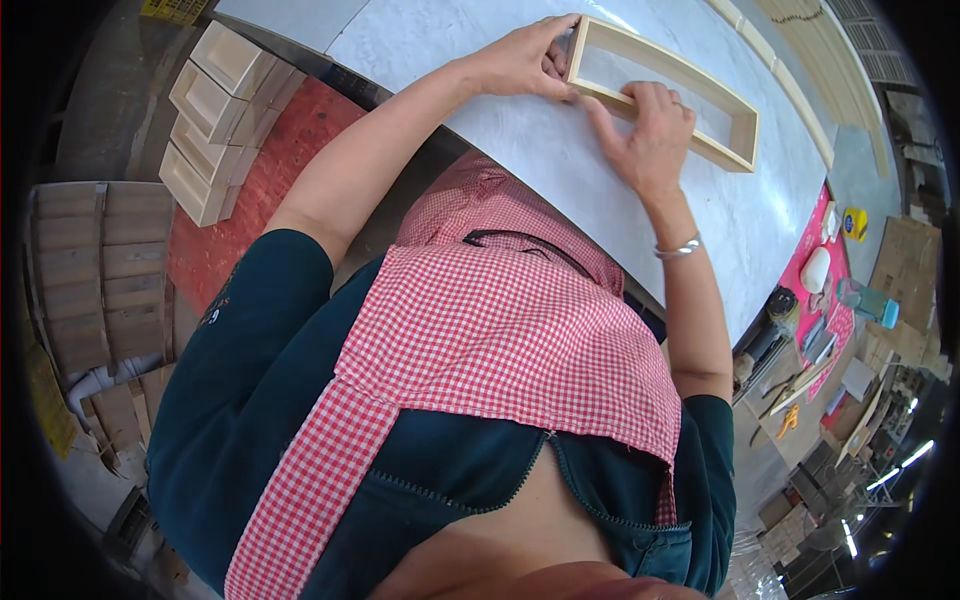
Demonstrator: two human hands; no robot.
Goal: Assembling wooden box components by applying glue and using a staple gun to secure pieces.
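A long open rectangular wooden frame lies flat on the pale grey table. My left hand grips its near left corner, fingers curled over the short end. My right hand presses on the frame's near long side, fingers hooked over the rail. A silver bracelet sits on my right wrist. A red-and-white checked apron covers my front.
Stacked pale wooden boxes stand on a red surface at the left. Wooden slat pallets lie further left. Long wood strips rest beyond the frame. At the right, a pink mat holds small tools and bottles.
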